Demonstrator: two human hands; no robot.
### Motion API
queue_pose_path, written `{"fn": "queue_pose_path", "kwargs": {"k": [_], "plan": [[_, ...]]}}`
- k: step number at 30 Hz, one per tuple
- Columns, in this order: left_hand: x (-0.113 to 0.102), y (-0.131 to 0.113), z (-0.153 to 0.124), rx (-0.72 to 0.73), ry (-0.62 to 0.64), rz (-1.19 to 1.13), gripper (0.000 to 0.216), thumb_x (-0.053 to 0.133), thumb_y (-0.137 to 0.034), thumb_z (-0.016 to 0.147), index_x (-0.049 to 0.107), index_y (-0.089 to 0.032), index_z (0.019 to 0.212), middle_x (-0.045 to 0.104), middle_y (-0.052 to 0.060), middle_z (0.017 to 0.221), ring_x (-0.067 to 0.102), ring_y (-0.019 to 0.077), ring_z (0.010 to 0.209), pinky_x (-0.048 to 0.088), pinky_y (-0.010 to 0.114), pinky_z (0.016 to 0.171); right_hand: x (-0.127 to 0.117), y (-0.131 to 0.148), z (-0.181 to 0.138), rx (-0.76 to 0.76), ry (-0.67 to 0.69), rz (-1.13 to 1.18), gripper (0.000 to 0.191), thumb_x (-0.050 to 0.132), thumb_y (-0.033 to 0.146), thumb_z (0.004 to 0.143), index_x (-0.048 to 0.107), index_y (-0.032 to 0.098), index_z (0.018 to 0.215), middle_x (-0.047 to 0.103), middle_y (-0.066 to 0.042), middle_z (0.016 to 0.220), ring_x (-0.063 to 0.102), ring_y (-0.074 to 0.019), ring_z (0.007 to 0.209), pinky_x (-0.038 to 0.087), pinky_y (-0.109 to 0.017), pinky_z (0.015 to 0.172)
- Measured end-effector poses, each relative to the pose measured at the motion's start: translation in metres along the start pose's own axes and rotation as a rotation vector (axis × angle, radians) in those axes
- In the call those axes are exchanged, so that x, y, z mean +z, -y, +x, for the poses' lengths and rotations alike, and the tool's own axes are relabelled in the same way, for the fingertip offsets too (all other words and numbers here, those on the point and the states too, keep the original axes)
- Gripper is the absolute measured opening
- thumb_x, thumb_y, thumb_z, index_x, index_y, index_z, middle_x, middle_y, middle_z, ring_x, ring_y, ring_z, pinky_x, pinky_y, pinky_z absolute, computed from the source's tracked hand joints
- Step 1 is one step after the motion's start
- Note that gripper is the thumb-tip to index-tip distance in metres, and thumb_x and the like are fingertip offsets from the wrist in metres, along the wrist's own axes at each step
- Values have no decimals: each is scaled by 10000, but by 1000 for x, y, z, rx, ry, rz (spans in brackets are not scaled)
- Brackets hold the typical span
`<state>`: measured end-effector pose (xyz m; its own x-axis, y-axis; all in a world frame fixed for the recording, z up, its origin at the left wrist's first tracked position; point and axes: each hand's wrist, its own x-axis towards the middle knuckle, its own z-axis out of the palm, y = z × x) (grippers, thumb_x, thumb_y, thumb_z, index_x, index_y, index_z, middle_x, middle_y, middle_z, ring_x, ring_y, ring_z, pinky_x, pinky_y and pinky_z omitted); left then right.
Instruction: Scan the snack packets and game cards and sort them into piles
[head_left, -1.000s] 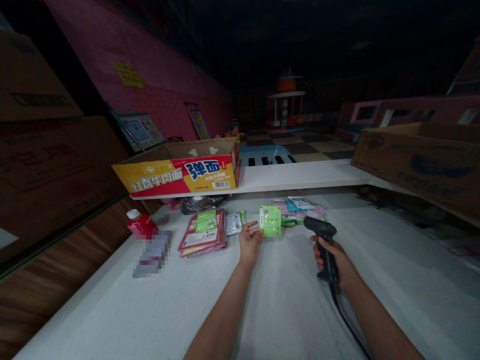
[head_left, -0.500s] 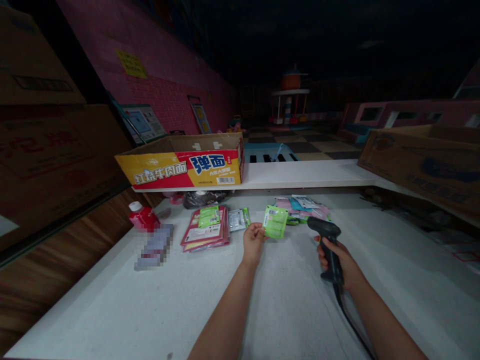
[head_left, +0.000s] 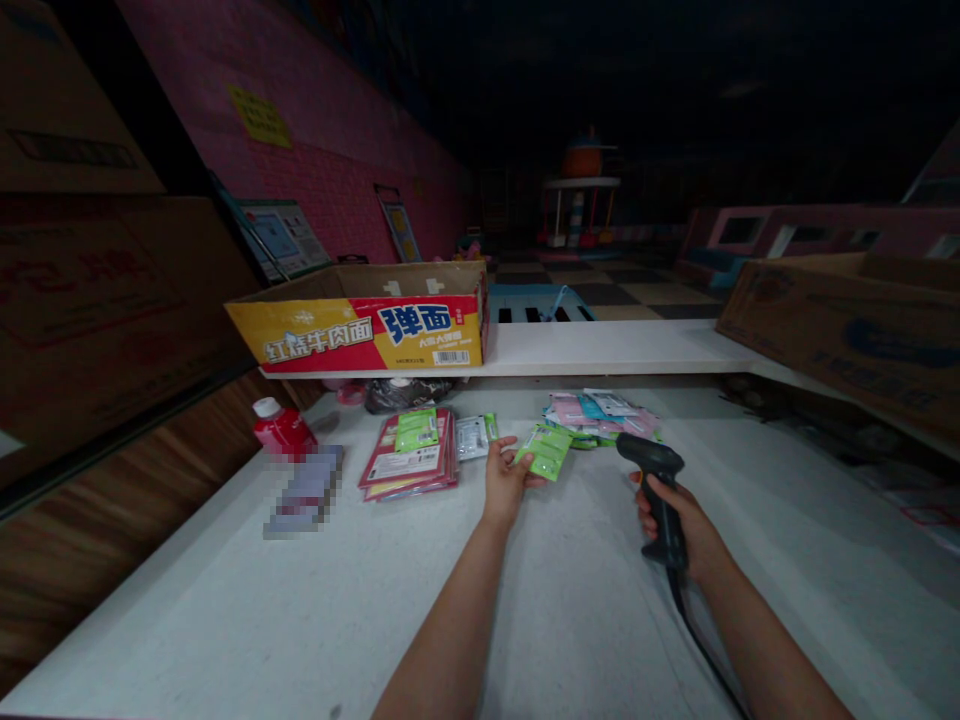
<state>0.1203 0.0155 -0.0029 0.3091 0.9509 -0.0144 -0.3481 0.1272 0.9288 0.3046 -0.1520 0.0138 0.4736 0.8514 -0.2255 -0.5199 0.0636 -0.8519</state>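
Note:
My left hand (head_left: 510, 482) holds a small green packet (head_left: 547, 452) at its left edge, the thumb lying on top and the index finger stretched away from it. The packet is tilted a little above the white counter. In my right hand (head_left: 681, 525) is a black barcode scanner (head_left: 660, 500), gripped by its handle, its head turned toward the packet. Behind them lies a loose pile of pink, blue and green packets (head_left: 592, 412). Left of my left hand, a silver-and-green packet (head_left: 474, 437) rests beside a stack of red flat packages (head_left: 409, 465) topped by another green packet (head_left: 417, 430).
A red bottle with a white cap (head_left: 283, 430) and a blurred grey object (head_left: 306, 490) stand at the left. On the raised shelf (head_left: 600, 347) sit an open yellow-and-red carton (head_left: 360, 335) and, at right, a brown carton (head_left: 832, 310). The scanner's cable (head_left: 701, 640) trails toward me.
The green packet has turned and tipped lower in my left hand, and the index finger has straightened away from it. My right hand and the scanner have stayed almost still.

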Motion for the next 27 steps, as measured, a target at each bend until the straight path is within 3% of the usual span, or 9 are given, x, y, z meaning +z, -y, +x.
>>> {"fn": "queue_pose_path", "kwargs": {"k": [3,6,11,18,23,27], "plan": [[1,-2,0,7,17,13,741,875,-344,476,459,-219,1076,625,-40,772,632,129,596,512,244,557,1,2,0,5,-4,-2,414,843,450,662,665,172,913,561,31,563,481,-97,405,385,-194,350],[0,-5,1,57,-15,53,695,873,-296,467,507,-199,1050,621,-56,672,583,101,549,455,205,545,3,3,-1,10,-7,-8,414,847,450,648,662,178,899,558,31,560,476,-101,403,386,-201,345],[-5,-9,3,72,-46,-28,479,859,-405,530,594,-158,843,657,-13,673,578,91,571,429,202,572,5,5,-2,-3,-12,-9,400,844,442,649,661,176,886,554,28,556,471,-104,397,379,-207,340],[-8,-1,6,-5,-136,-81,500,821,-505,598,470,-203,786,522,-94,562,444,56,424,300,162,419,4,5,-2,6,-5,-6,412,858,452,637,673,174,878,560,31,554,471,-95,403,383,-197,350],[-8,-2,8,-197,-138,-104,617,906,-303,533,499,-213,989,626,-25,786,640,121,632,491,224,564,0,2,-1,8,0,-13,407,844,457,661,672,176,901,561,28,572,479,-96,412,385,-199,354],[-8,-5,9,-175,-112,-64,790,931,-120,396,521,-219,1064,649,4,884,670,140,721,543,266,678,-2,-1,0,-3,8,-12,364,814,435,710,671,193,941,556,34,584,483,-91,415,382,-195,360]]}}
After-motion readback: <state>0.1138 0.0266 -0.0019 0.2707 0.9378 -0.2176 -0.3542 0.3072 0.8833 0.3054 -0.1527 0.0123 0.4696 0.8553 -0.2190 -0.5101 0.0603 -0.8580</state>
